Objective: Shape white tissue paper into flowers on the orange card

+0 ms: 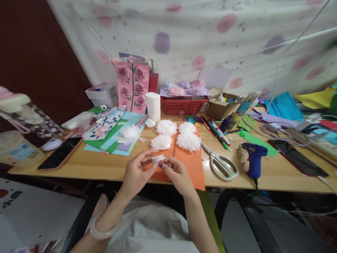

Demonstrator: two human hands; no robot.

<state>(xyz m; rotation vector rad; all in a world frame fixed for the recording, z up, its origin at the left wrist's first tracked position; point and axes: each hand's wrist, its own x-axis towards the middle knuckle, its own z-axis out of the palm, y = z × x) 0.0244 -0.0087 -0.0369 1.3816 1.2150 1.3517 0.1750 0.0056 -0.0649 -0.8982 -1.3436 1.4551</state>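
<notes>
Between my two hands, just above the near part of an orange sheet (193, 172), is a small piece of white tissue paper (158, 158). My left hand (139, 170) pinches it from the left. The fingers of my right hand (177, 172) close on its other end, partly hiding it. Beyond my hands, several fluffy white paper flowers (188, 141) lie on the orange sheet in two columns. A loose pile of white tissue pieces (129, 134) rests on coloured paper to the left.
Scissors (221, 163), a blue glue gun (254, 160) and a phone (297, 158) lie to the right. Another phone (61, 153) is at the left. Behind stand a white paper roll (153, 107), a red basket (183, 105) and a cardboard box (221, 106). Several pens (217, 131) lie nearby.
</notes>
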